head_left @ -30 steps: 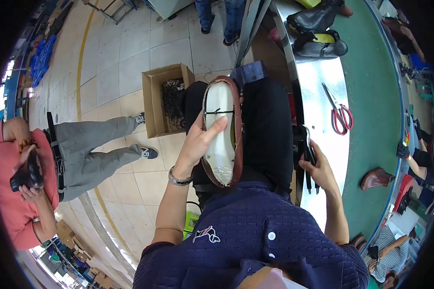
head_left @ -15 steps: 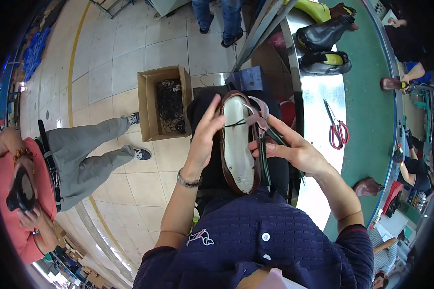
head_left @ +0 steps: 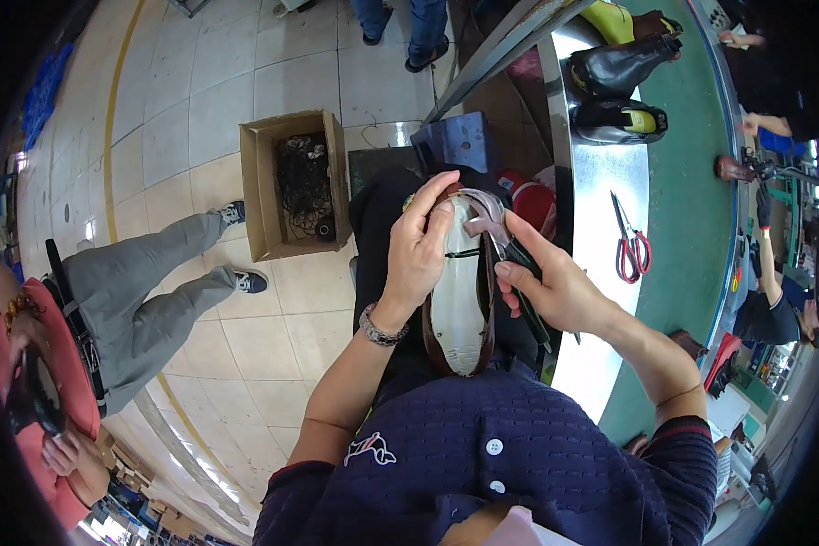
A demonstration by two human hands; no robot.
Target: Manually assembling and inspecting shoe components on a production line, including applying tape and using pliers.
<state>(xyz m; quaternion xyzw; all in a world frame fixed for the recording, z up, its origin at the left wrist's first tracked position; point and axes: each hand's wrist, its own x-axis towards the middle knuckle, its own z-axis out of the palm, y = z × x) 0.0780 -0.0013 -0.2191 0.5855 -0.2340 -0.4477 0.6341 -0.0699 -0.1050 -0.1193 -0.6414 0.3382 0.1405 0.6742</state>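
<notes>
A brown shoe upper point(head_left: 458, 318) lies sole side up on my lap, its pale insole showing, with a short black cord across the insole. My left hand point(head_left: 419, 246) grips the toe end, fingers over the far edge and thumb on the insole. In my right hand point(head_left: 560, 287) are pincers point(head_left: 490, 223) with dark green handles. Their metal jaws lie at the right side of the toe; whether they bite on the edge I cannot tell.
On the right, a metal-edged bench with a green top point(head_left: 693, 209) carries red-handled scissors point(head_left: 631, 246) and black boots point(head_left: 623, 68). A cardboard box point(head_left: 257, 196) of dark scraps stands on the floor, near a blue stool point(head_left: 469, 141). At left a person holds a black shoe point(head_left: 35, 391).
My left hand has come from beside the shoe onto its toe and closed there. The pincers have shifted along the toe's right edge, their handles closer together.
</notes>
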